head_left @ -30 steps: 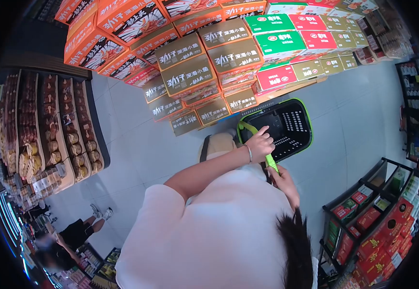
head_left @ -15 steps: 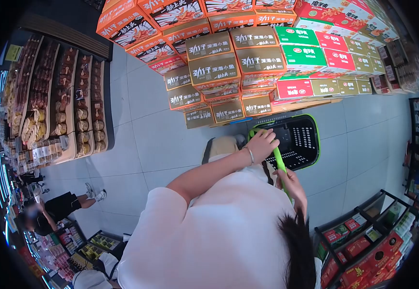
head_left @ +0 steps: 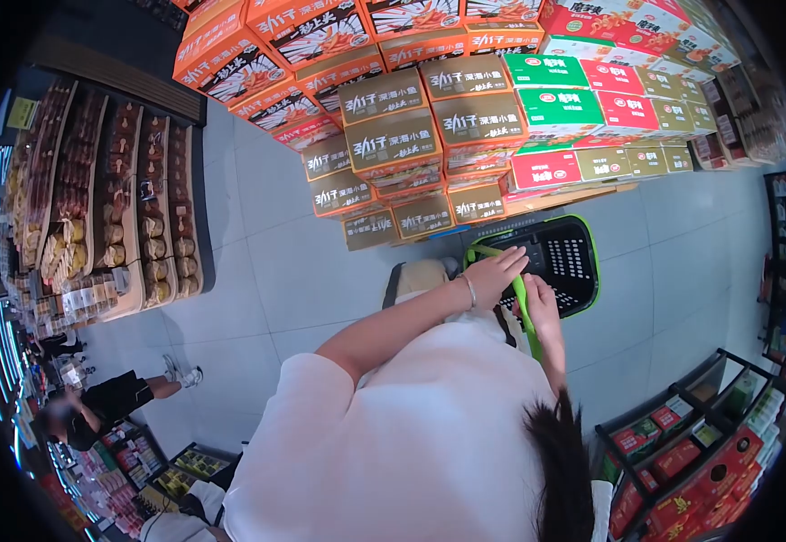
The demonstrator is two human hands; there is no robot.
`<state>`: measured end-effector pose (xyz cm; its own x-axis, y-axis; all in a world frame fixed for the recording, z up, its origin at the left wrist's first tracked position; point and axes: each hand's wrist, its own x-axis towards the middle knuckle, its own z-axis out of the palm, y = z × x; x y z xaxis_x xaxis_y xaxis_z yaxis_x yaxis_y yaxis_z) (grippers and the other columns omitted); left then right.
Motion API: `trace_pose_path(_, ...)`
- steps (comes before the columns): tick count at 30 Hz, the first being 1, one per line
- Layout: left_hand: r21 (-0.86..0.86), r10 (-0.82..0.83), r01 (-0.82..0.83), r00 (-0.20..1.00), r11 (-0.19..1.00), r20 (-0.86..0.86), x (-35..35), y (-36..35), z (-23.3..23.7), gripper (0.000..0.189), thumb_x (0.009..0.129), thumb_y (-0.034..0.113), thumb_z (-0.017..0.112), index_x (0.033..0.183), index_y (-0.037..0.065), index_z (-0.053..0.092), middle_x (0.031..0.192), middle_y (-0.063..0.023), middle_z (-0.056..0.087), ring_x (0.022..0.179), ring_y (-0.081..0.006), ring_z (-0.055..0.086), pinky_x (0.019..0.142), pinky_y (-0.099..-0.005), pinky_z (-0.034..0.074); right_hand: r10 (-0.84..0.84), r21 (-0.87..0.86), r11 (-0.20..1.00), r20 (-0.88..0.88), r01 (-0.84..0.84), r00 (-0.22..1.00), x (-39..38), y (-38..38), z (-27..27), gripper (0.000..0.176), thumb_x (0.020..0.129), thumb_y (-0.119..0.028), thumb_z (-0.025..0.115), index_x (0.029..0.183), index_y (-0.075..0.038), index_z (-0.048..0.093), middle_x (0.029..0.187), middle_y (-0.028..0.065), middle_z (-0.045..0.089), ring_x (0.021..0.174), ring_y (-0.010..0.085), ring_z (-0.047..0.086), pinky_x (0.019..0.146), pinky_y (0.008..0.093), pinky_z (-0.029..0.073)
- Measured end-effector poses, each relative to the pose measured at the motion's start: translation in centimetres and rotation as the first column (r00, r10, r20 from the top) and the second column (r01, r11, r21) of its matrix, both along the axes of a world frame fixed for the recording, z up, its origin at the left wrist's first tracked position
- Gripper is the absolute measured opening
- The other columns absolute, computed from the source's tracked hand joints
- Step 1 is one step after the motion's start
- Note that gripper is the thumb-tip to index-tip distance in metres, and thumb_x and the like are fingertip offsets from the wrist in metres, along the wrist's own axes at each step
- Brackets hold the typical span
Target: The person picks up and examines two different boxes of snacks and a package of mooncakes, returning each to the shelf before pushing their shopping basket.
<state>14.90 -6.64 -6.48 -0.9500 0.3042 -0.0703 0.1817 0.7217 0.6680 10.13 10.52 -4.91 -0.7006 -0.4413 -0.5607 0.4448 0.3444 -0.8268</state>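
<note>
A black shopping basket [head_left: 582, 271] with a bright green rim and a green handle [head_left: 521, 294] is in front of my body. My left hand [head_left: 494, 275], with a bracelet at the wrist, lies over the handle, its fingers closed together around it and partly hiding it. Close beside it, my right hand [head_left: 542, 309] has its fingers curled at the same handle, near the left fingertips. The basket's slotted wall and its dark inside show; I make out no goods in it.
Stacked snack cartons [head_left: 393, 140] in orange, brown, green and red rise just beyond the basket. A curved shelf of packaged food [head_left: 153, 208] stands to the left, where a person in black [head_left: 122, 397] is. Racks with red boxes [head_left: 682, 461] are at lower right.
My right hand has slid up along the green handle, closer to my left hand. The left hand has shifted only slightly, and the basket stays nearly in place.
</note>
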Motion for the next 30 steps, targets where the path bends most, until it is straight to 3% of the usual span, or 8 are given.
trace_pose_path(4, -0.228, 0.087, -0.128, 0.979, 0.965, -0.182, 1.1, -2.0, 2.0, 0.064, 0.075, 0.004, 0.062, 0.136, 0.002, 0.042, 0.144, -0.0190, 0.040, 0.133, -0.0279, 0.042, 0.104, -0.0379, 0.040, 0.021, 0.095, 0.995, -0.026, -0.019, 0.999, 0.6, 0.0, 0.3, 0.038, 0.101, -0.036, 0.048, 0.083, -0.005, 0.061, 0.059, -0.0027, 0.049, 0.050, 0.0064, 0.048, 0.046, 0.0246, 0.040)
trace_pose_path(6, 0.099, 0.407, -0.395, 0.889, 0.913, -0.208, 1.4, -4.4, 4.9, 0.022, 0.081, 0.011, 0.065, 0.101, 0.003, 0.061, 0.103, -0.0160, 0.065, 0.093, -0.0289, 0.064, 0.076, -0.0388, 0.050, -0.006, 0.045, 0.999, -0.003, 0.006, 1.000, 0.8, 0.0, 0.3, 0.038, 0.100, -0.037, 0.050, 0.083, -0.005, 0.061, 0.059, -0.0037, 0.048, 0.051, 0.0054, 0.046, 0.046, 0.0239, 0.038)
trace_pose_path(7, 0.119, 0.477, -0.464, 0.825, 0.878, -0.303, 1.8, -5.9, 6.2, 0.013, 0.083, 0.014, 0.066, 0.084, 0.004, 0.058, 0.080, -0.0127, 0.061, 0.071, -0.0282, 0.058, 0.063, -0.0382, 0.047, -0.004, 0.044, 0.999, -0.002, 0.005, 1.000, 0.8, -0.1, 0.3, 0.038, 0.100, -0.037, 0.050, 0.083, -0.005, 0.061, 0.059, -0.0037, 0.048, 0.051, 0.0054, 0.046, 0.046, 0.0239, 0.038)
trace_pose_path(10, 0.247, 0.664, -0.659, 0.512, 0.710, -0.545, 2.9, -10.4, 9.7, 0.041, 0.089, 0.016, 0.066, 0.053, 0.004, 0.050, 0.044, -0.0060, 0.046, 0.037, -0.0192, 0.043, 0.040, -0.0322, 0.035, -0.017, 0.057, 0.998, -0.010, 0.017, 1.000, 0.6, -0.3, 0.4, 0.037, 0.100, -0.036, 0.050, 0.082, -0.006, 0.061, 0.060, -0.0050, 0.047, 0.052, 0.0044, 0.043, 0.047, 0.0231, 0.035)
trace_pose_path(14, 0.592, 0.965, -0.763, 0.182, 0.260, -0.190, 4.3, -15.8, 9.5, 0.046, 0.094, 0.026, 0.063, 0.056, 0.003, 0.049, 0.044, -0.0039, 0.047, 0.039, -0.0113, 0.043, 0.040, -0.0285, 0.031, -0.011, 0.055, 0.998, -0.008, 0.012, 1.000, -0.1, -0.5, 0.3, 0.036, 0.100, -0.036, 0.050, 0.083, -0.006, 0.061, 0.061, -0.0048, 0.048, 0.053, 0.0045, 0.044, 0.048, 0.0233, 0.036)
trace_pose_path(17, 0.683, 0.970, -0.729, 0.197, 0.047, 0.143, 3.9, -18.1, 11.2, 0.051, 0.097, 0.032, 0.059, 0.055, 0.004, 0.050, 0.046, -0.0017, 0.050, 0.040, -0.0074, 0.046, 0.038, -0.0245, 0.033, -0.015, 0.054, 0.998, -0.019, 0.016, 1.000, -0.3, -0.4, -0.1, 0.036, 0.099, -0.036, 0.050, 0.084, -0.006, 0.061, 0.063, -0.0045, 0.048, 0.054, 0.0048, 0.044, 0.049, 0.0238, 0.037)
trace_pose_path(23, 0.650, 0.920, -0.740, 0.113, -0.174, 0.375, 3.9, -18.7, 10.9, 0.047, 0.094, 0.039, 0.061, 0.064, 0.005, 0.053, 0.049, -0.0058, 0.056, 0.039, -0.0092, 0.051, 0.038, -0.0211, 0.039, 0.001, 0.098, 0.995, 0.006, -0.001, 1.000, -0.4, 0.0, 0.4, 0.036, 0.099, -0.038, 0.051, 0.084, -0.007, 0.061, 0.063, -0.0040, 0.048, 0.054, 0.0058, 0.044, 0.049, 0.0242, 0.037)
trace_pose_path(30, 0.621, 0.898, -0.762, 0.127, -0.184, 0.421, 3.1, -18.9, 10.9, 0.044, 0.091, 0.043, 0.064, 0.094, 0.002, 0.051, 0.056, -0.0098, 0.061, 0.041, -0.0105, 0.054, 0.039, -0.0213, 0.041, 0.021, 0.141, 0.990, -0.060, -0.012, 0.998, -0.6, 0.3, 0.4, 0.038, 0.099, -0.038, 0.050, 0.082, -0.006, 0.062, 0.062, -0.0037, 0.047, 0.054, 0.0063, 0.044, 0.049, 0.0251, 0.036)
